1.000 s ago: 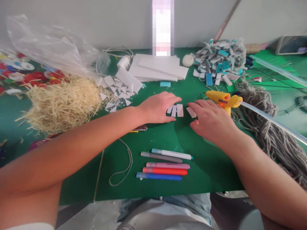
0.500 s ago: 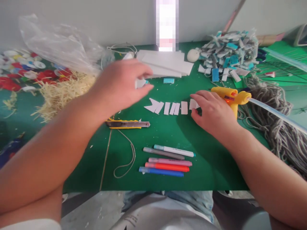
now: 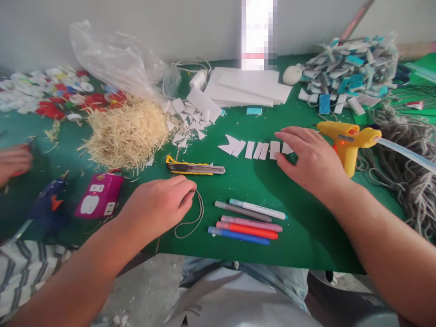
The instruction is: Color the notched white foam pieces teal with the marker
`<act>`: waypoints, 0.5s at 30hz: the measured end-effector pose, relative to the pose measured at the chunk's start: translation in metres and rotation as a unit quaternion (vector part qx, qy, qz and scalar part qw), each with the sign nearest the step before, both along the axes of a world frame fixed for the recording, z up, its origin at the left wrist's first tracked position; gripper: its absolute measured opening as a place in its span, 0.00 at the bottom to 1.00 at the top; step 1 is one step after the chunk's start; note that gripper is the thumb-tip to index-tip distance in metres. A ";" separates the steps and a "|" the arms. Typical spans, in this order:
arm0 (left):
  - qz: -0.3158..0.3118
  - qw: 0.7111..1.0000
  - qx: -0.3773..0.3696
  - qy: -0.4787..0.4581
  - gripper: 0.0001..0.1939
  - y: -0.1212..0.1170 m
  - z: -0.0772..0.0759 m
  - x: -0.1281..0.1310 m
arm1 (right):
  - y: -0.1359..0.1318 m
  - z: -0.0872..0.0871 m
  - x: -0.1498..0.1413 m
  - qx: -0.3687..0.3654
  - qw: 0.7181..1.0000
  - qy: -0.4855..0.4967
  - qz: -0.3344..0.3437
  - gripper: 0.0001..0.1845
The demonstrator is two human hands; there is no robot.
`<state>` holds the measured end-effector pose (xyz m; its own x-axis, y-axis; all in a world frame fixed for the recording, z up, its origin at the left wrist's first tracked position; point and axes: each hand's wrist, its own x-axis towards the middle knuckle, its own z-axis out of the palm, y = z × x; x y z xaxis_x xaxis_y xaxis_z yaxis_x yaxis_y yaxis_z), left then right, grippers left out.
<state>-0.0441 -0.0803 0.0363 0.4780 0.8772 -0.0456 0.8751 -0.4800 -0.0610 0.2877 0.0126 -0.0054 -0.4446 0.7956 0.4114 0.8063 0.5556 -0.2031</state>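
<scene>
Small white foam-like strips (image 3: pixel 260 151) lie in a row on the green table. My right hand (image 3: pixel 303 156) hovers at the row's right end with thumb and fingers apart. A white piece (image 3: pixel 287 148) shows partly under its fingers, and its thumb tip is by another white rectangle (image 3: pixel 274 150). My left hand (image 3: pixel 166 202) is low over the table with fingers curled closed, beside a thin grey cord (image 3: pixel 201 206); what they hold, if anything, is hidden. Just beyond lies a yellow utility knife (image 3: pixel 195 168). Several markers (image 3: pixel 250 222) lie nearer me.
A yellow glue gun (image 3: pixel 349 138) stands right of my right hand, near grey yarn (image 3: pixel 395 150). Straw (image 3: pixel 126 131), white scraps (image 3: pixel 195 116), foam sheets (image 3: pixel 245 86) and a pile of blue-white pieces (image 3: pixel 354 72) lie farther back. A magenta box (image 3: pixel 98 195) and another person's hand (image 3: pixel 13 163) are left.
My left hand moved from the white strips, up and left over the scraps, then down towards me beside the cord. My right hand stayed by the row's right end. The view shifted left.
</scene>
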 end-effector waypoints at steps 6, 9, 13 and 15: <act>-0.173 0.980 0.064 -0.078 0.19 0.011 -0.019 -0.003 | -0.001 0.001 -0.006 0.028 0.998 0.023 0.041 0.19; -0.204 0.971 0.082 -0.098 0.18 0.018 -0.024 -0.002 | -0.001 0.001 -0.006 0.040 0.998 0.022 0.052 0.19; -0.118 0.973 0.030 -0.198 0.13 0.018 -0.022 0.001 | -0.001 0.001 -0.006 0.048 0.997 0.030 0.056 0.19; -0.029 0.958 -0.011 -0.285 0.09 0.016 -0.016 0.005 | -0.002 0.002 -0.006 0.047 0.995 0.050 0.065 0.19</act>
<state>-0.0391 -0.0644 0.0199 0.4796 0.8499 0.2184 0.7350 -0.5251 0.4290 0.2813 0.0103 -0.0034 -0.4944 0.6895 0.5293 0.7045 0.6745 -0.2208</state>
